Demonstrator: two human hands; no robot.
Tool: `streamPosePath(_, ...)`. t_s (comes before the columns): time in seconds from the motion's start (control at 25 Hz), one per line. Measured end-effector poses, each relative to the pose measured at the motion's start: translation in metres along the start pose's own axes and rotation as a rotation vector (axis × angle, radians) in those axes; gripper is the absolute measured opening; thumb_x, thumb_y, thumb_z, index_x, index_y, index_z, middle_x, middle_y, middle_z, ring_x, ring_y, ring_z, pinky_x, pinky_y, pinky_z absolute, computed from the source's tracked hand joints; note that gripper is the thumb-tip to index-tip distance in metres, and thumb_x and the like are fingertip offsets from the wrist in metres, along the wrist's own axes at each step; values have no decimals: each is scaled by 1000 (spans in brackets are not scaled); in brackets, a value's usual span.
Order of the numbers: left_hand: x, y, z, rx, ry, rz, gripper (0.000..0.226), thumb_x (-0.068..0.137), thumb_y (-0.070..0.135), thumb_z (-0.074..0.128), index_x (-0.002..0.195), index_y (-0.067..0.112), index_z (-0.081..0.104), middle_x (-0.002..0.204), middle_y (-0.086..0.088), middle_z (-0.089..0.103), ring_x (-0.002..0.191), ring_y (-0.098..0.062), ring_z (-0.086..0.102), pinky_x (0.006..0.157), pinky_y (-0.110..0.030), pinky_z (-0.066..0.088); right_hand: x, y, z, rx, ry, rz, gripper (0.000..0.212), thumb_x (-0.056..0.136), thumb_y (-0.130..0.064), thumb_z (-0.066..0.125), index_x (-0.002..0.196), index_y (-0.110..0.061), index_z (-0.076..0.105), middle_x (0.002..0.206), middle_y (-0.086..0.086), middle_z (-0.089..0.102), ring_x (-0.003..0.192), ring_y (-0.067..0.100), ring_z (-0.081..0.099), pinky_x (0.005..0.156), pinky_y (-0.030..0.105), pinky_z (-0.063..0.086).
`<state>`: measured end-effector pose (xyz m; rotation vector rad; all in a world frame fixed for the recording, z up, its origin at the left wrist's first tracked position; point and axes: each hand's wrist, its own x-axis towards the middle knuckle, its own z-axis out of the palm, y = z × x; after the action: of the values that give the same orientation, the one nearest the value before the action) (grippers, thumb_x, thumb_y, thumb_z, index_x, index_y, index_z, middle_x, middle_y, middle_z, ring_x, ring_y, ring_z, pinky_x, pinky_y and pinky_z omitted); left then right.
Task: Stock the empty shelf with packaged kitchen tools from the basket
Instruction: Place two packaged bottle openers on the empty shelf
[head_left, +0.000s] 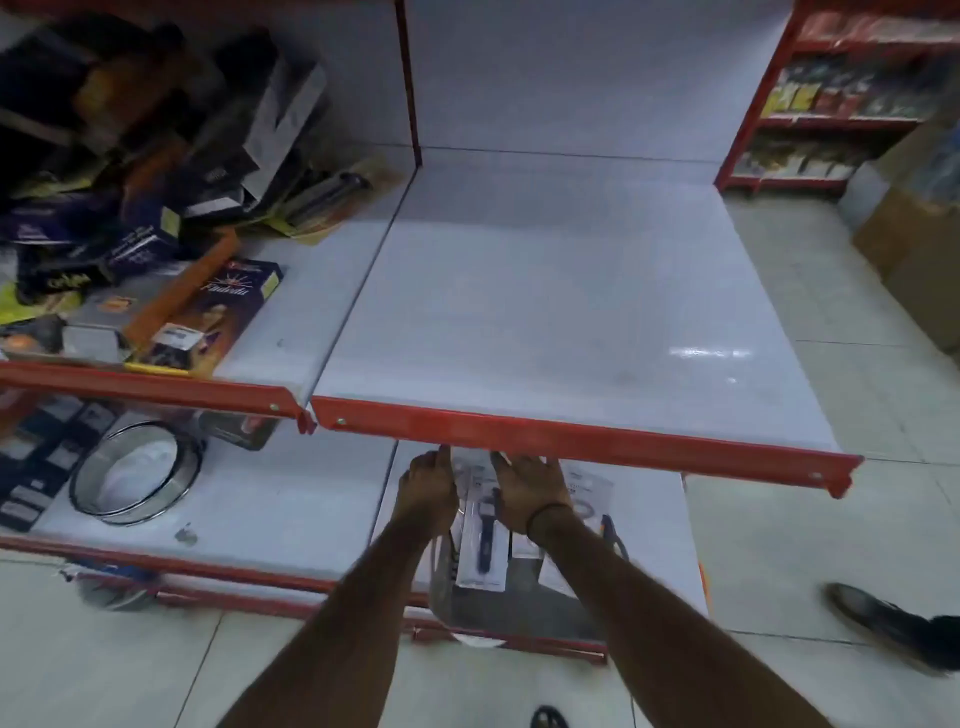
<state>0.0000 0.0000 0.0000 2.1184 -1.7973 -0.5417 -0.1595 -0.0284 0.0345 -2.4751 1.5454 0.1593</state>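
Note:
The empty white shelf (545, 291) with a red front lip fills the middle of the view. Just below that lip, both my hands reach into a grey basket (441, 587) standing on the lower shelf. My left hand (426, 491) curls around the left edge of a bundle of white carded packages. My right hand (530, 499) lies over the bundle's top, thumb across a packaged tool with a dark handle (485, 540). Another package with an orange-handled tool (609, 532) stands to the right. The lip hides my fingertips.
The left bay (156, 218) holds a jumble of boxed and carded goods. A round metal sieve (135, 473) lies on the lower left shelf. Red shelving with stock (841, 93) and cardboard boxes (914, 244) stand at the right. Someone's shoe (883, 618) is on the floor.

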Motion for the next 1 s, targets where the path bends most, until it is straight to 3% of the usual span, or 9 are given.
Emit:
streamPosePath(0.08, 7, -2, -5, -44, -30, -43, 34, 96, 21, 51, 129, 13, 54, 122, -15, 68, 103, -32, 67, 87, -47, 59, 8, -2, 0, 15, -155, -3, 52, 97, -22, 48, 146, -11, 37, 155, 13, 39, 142, 30, 36, 115, 42, 28)
streamPosePath(0.2, 4, -6, -18, -123, -31, -102, 28, 92, 18, 57, 117, 10, 67, 120, -15, 69, 110, -34, 65, 94, -42, 54, 8, -6, -6, -86, -66, -19, 41, 89, -22, 55, 129, -11, 57, 135, 15, 58, 128, 34, 50, 104, 41, 40)
streamPosePath(0.36, -17, -1, -50, -156, -43, -55, 23, 82, -3, 53, 94, 3, 71, 101, -17, 74, 94, -35, 68, 73, -27, 48, -13, -14, -18, -54, 23, -18, 48, 83, -27, 64, 129, -18, 57, 139, 7, 55, 131, 28, 48, 111, 47, 28)
streamPosePath(0.48, -39, 9, -71, -214, 3, -3, 24, 84, -10, 51, 100, -2, 68, 105, -19, 72, 97, -35, 65, 75, -26, 45, -39, -21, -32, 101, 72, 42, 39, 83, -23, 62, 122, -22, 57, 128, 6, 63, 121, 30, 56, 104, 44, 39)
streamPosePath(0.64, -81, 25, -101, -264, 62, 137, 20, 92, -2, 54, 109, 1, 64, 112, -18, 68, 101, -31, 63, 81, -25, 47, -86, -26, -50, 402, 105, 155, 24, 90, -15, 53, 109, -27, 63, 115, 9, 71, 106, 35, 64, 87, 40, 54)
streamPosePath(0.8, -123, 35, -135, -304, 166, 288, 26, 94, 0, 49, 114, 3, 65, 116, -17, 68, 106, -29, 64, 85, -24, 49, -140, -28, -78, 446, 289, 118, 26, 93, -12, 50, 110, -25, 64, 118, 3, 71, 102, 30, 66, 90, 40, 54)
streamPosePath(0.92, -136, 44, -170, -297, 295, 416, 35, 91, -6, 45, 114, 5, 68, 111, -13, 69, 102, -23, 65, 90, -22, 48, -167, -24, -119, 514, 482, 90, 27, 94, -9, 49, 112, -22, 64, 107, -1, 69, 85, 21, 60, 77, 32, 50)
streamPosePath(1.0, -134, 58, -199, -337, 377, 466, 37, 89, -9, 45, 112, 5, 69, 110, -10, 70, 99, -15, 62, 92, -17, 44, -176, -21, -157, 636, 559, 44, 27, 93, -3, 49, 108, -19, 65, 101, 4, 70, 77, 23, 57, 71, 33, 48)
